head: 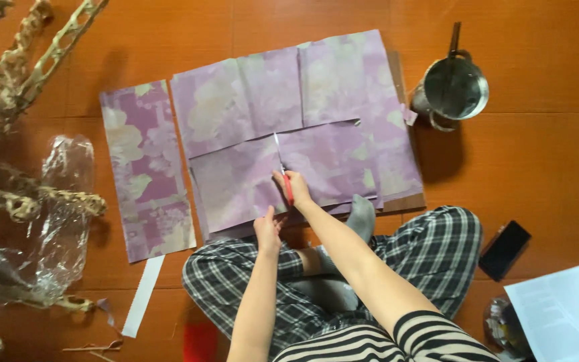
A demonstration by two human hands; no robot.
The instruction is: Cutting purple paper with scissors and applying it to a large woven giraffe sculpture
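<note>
Your right hand closes its fingers round the red-handled cutter, slicing the purple floral paper while your left hand, fingers loosely curled, pins its near edge flat to the floor.

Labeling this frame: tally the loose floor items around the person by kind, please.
Purple floral paper sheets: 2 (large sheet, separate sheet)
Metal watering can: 1
Black phone: 1
White paper strip: 1
Clear plastic wrap: 1
Total: 6

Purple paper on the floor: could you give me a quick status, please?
Right hand cutting purple paper with red-handled scissors. Left hand pinning its near edge. Nothing in the way.
</note>
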